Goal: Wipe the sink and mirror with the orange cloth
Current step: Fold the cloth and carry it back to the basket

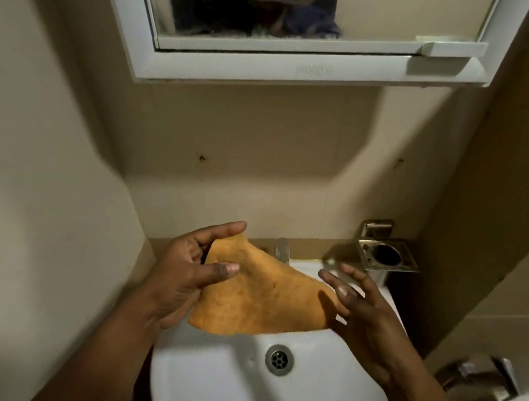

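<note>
Orange cloth (257, 300) stretched between two hands over the sink (210, 382).
Above the sink's bare bowl and drain (279, 358), the left hand (181, 277) pinches the cloth's upper left corner between thumb and fingers. The right hand (371, 328), fingers spread and nearly straight, meets the cloth's right edge; whether it grips cannot be told. The cloth's lower edge hangs free above the drain. Behind the sink stands the tap (283, 250), to its right a metal holder (386, 256), and high above it the mirror (373, 6).

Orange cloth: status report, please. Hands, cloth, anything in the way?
Left hand pinches orange cloth. Right hand at its other edge, grip unclear. Cloth spread above sink. Sink and mirror unobstructed.
</note>
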